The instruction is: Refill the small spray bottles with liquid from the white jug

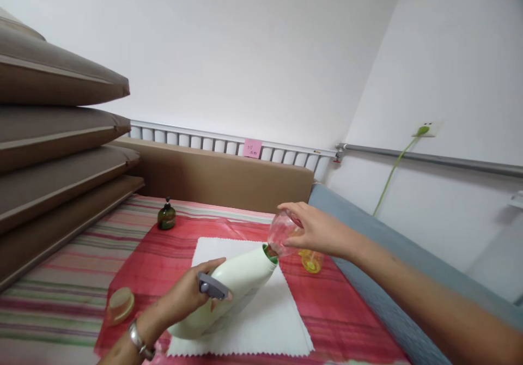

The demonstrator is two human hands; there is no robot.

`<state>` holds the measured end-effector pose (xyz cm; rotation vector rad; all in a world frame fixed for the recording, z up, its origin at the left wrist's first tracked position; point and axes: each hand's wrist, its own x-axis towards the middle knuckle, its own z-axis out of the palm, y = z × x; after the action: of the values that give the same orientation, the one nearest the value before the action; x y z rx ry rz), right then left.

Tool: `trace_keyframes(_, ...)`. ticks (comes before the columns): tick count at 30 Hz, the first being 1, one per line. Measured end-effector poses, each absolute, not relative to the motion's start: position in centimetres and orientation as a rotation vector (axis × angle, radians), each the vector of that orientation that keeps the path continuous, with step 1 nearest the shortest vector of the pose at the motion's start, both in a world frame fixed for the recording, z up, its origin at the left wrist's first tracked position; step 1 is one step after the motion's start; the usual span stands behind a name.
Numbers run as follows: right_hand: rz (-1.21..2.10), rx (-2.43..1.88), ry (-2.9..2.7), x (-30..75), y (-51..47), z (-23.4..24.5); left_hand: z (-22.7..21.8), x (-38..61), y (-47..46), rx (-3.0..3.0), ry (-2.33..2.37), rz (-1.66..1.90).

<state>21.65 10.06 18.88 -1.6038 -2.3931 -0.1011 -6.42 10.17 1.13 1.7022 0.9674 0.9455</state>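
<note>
My left hand (200, 286) is wrapped round a large pale green bottle (245, 269), which lies tilted with its open mouth up to the right. A grey plastic piece (213, 287) sits at the fingers of this hand; I cannot tell exactly what it is. My right hand (308, 226) grips a clear, rounded bottle (281, 231) by its sides. The clear bottle is tipped, its neck at the green-rimmed mouth of the pale bottle. Beneath both is a white sheet with zigzag edges (281, 321).
A dark green pump bottle (166, 218) stands at the back left. A round pale lid (120, 304) lies front left, and a yellow transparent item (311, 261) is beside my right hand. Red see-through film (143, 261) covers striped cloth. Stacked cushions (61, 125) rise at left.
</note>
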Motion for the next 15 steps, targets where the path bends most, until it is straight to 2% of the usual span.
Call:
trace_keyframes(3,0.071,-1.613,-2.235,23.2,10.2,18.7,1.1,-6.8,9.7,1.643,0.988,0.953)
trace_keyframes(7,0.540,-1.521,-1.607,26.7,10.1,15.9,1.1,-7.8,9.7,1.559,1.072,1.109)
trace_keyframes(10,1.043,-1.189,-1.060,28.6,9.2,10.6,1.4,-8.2,10.5,1.492,1.117,1.283)
trace_keyframes(15,1.417,-0.994,-0.539,28.8,6.0,-1.5,0.5,-7.2,14.2,1.313,0.998,1.553)
